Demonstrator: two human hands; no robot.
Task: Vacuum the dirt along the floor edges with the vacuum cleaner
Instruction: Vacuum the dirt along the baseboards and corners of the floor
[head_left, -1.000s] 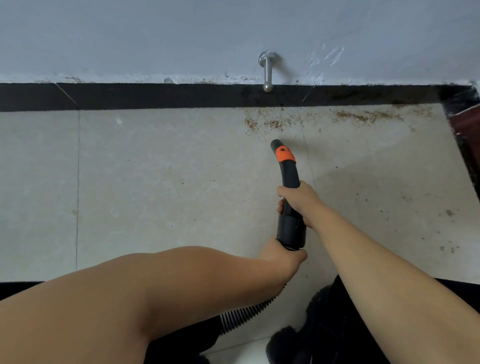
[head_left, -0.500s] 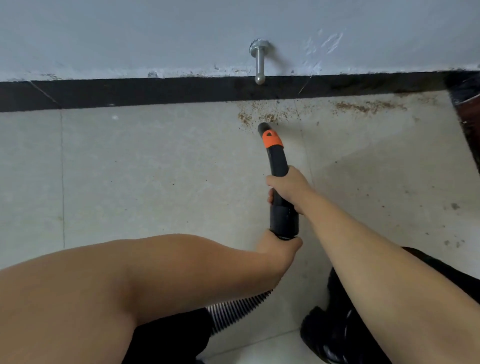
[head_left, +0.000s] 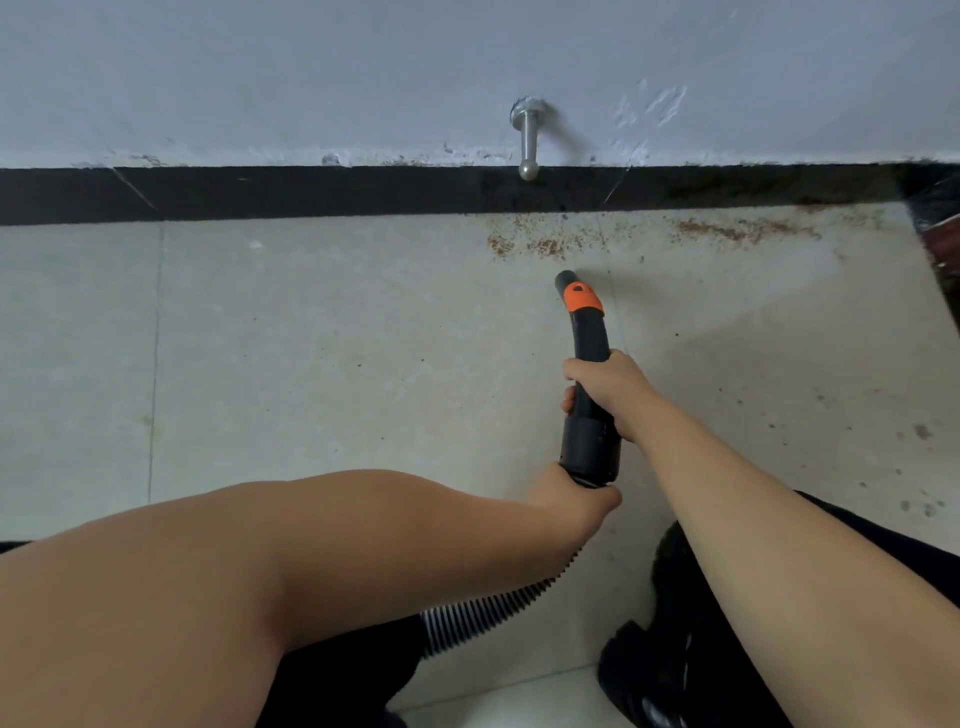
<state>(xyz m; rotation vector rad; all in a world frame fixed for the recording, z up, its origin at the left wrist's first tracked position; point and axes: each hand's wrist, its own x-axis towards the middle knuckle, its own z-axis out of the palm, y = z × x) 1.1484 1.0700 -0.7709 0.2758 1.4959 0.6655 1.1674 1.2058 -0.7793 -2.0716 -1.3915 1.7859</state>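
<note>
Mid-sweep along wall edge. Right hand (head_left: 605, 387) wraps vacuum nozzle (head_left: 587, 332), left hand (head_left: 576, 499) grips hose end below it. Nozzle tip just short of brown dirt (head_left: 545, 244) by black baseboard (head_left: 311, 195). Next, probably: push tip forward, then sweep right along remaining crumbs.

I see the floor (head_left: 322, 364), pale tiles with thin grout lines, ending at a black skirting strip (head_left: 260, 195) along the foot of the wall. Brown dirt (head_left: 545, 241) lies scattered on the tiles just beside that strip, in one patch near the middle and a second streak (head_left: 737, 228) further right. Dark specks (head_left: 922, 431) dot the tiles at the right side. A black shoe (head_left: 649, 670) rests on the floor at the bottom.
</note>
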